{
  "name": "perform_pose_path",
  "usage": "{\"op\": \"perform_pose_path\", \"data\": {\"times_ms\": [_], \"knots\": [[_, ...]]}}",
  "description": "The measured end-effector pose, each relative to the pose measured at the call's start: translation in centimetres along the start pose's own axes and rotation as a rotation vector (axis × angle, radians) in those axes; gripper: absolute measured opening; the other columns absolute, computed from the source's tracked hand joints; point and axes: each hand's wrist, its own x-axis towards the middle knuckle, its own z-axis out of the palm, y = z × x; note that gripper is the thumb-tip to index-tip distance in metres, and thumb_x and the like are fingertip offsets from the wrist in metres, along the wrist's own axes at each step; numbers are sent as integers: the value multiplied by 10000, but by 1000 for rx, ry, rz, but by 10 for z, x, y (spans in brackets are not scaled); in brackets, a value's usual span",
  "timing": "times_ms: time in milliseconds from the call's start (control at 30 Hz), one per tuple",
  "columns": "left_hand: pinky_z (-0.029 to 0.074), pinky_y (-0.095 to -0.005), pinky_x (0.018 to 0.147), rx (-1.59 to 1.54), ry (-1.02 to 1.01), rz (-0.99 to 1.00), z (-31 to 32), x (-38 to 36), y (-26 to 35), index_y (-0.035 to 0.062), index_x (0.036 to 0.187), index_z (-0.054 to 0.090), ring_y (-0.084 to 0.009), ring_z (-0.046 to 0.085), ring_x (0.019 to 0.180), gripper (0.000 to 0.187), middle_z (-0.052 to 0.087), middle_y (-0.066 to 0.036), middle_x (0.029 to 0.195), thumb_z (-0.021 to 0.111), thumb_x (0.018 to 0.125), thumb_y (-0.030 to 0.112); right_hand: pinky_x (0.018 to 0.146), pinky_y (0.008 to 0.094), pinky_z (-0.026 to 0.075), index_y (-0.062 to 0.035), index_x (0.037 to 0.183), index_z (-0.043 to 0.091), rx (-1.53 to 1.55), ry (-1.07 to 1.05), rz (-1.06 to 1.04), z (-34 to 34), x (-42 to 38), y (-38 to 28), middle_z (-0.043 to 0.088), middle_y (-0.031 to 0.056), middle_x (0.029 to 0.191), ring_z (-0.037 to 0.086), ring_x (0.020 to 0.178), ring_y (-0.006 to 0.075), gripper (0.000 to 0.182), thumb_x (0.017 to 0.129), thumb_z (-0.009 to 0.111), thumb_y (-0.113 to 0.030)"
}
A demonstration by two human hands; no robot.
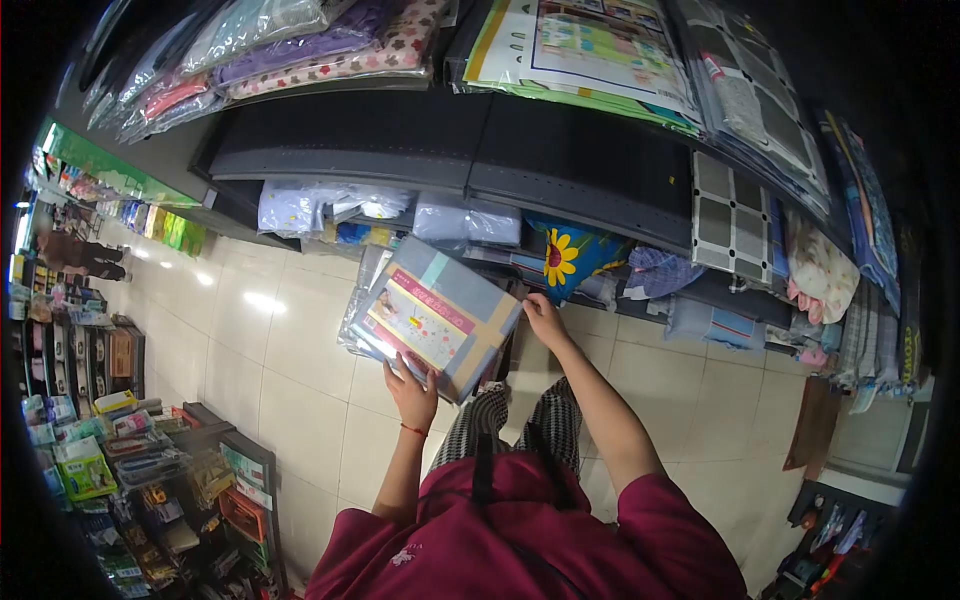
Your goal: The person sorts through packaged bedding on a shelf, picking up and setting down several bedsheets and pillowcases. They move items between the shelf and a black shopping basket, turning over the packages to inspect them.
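In front of me is a flat, plastic-wrapped package of blue-grey checked cloth [483,290], tilted, with a pink and yellow printed label. It looks like packaged bedding. My left hand [412,393] is at its near left edge, fingers over the label's lower part and thumb toward the edge. At the right corner, my right hand [543,320] pinches the package between thumb and fingers. Another clear-wrapped package [357,310] shows from under its left side. Whether anything else supports the stack from below is hidden.
Dark metal shelving [340,145] runs across ahead, carrying wrapped textiles [320,60] above and folded fabric packs [468,220] below. A sunflower-print cloth [563,257] hangs out at the lower shelf. To the left, a display rack [130,470] holds small packaged goods. Tiled floor [300,380] lies between.
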Motion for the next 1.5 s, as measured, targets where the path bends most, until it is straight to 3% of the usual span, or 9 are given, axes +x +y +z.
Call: {"op": "perform_pose_path", "data": {"times_ms": [267, 500, 567, 733, 833, 1033, 1233, 1433, 1500], "knots": [[259, -448, 945, -123, 46, 103, -8, 3, 36, 48, 1231, 347, -422, 264, 1154, 577, 252, -303, 1232, 483, 675, -23, 700, 282, 439, -11, 974, 504, 278, 99, 316, -78, -58, 44, 583, 83, 880, 568, 808, 176, 330, 856, 450, -315], [400, -327, 829, -594, -420, 369, -9, 10, 133, 49, 1020, 523, -273, 462, 1010, 546, 486, -134, 1062, 373, 549, -184, 564, 309, 477, -32, 905, 543, 539, 188, 771, -118, -208, 172, 607, 120, 794, 598, 638, 183, 329, 842, 434, -336], [432, -294, 766, -653, -440, 488, 7, 11, 162, 15, 930, 526, -254, 508, 933, 430, 507, -121, 1000, 378, 579, -185, 511, 324, 474, -5, 873, 543, -414, -544, 678, -120, -255, 238, 608, 138, 726, 607, 605, 202, 359, 838, 422, -342], [440, -265, 761, -693, -671, 624, 33, 15, 244, 1, 898, 517, -230, 543, 853, 378, 515, -113, 906, 346, 620, -189, 511, 353, 476, 27, 869, 528, 119, -88, 1097, -155, -316, 237, 610, 163, 731, 609, 594, 237, 357, 834, 403, -306], [447, -272, 737, -668, -784, 689, 62, 14, 275, 14, 948, 513, -218, 565, 844, 347, 540, -117, 913, 329, 709, -158, 522, 377, 475, -9, 910, 526, 332, 0, 1017, -181, -290, 294, 612, 148, 827, 614, 691, 233, 309, 820, 430, -289], [456, -282, 705, -569, -956, 918, 69, -19, 358, 34, 1053, 480, -214, 596, 809, 321, 580, -128, 927, 329, 799, -92, 621, 304, 472, -60, 962, 518, 1134, 455, 485, -314, -169, 195, 603, 120, 862, 600, 743, 205, 333, 798, 521, -350], [459, -285, 618, -500, -1141, 782, 90, -36, 388, 20, 1070, 468, -188, 590, 751, 317, 584, -124, 864, 317, 806, -71, 889, 391, 352, -77, 1185, 366, 1422, 330, 195, -406, -42, 126, 403, 169, 1209, 437, 1082, 269, 585, 750, 572, -409], [451, -299, 668, -472, -951, 835, 101, -49, 397, -3, 1059, 460, -231, 577, 765, 277, 570, -134, 861, 394, 793, -45, 887, 406, 365, -121, 1202, 340, 1410, 311, 458, -439, 24, 104, 346, 158, 1226, 427, 1064, 300, 597, 732, 620, -359], [450, -306, 679, -461, -936, 719, 98, -55, 400, -12, 1070, 441, -250, 572, 776, 296, 562, -144, 892, 422, 777, -50, 821, 390, 416, -105, 1104, 428, 1431, 322, 463, -439, 28, 103, 468, 122, 1070, 481, 972, 265, 504, 704, 660, -308]]}}
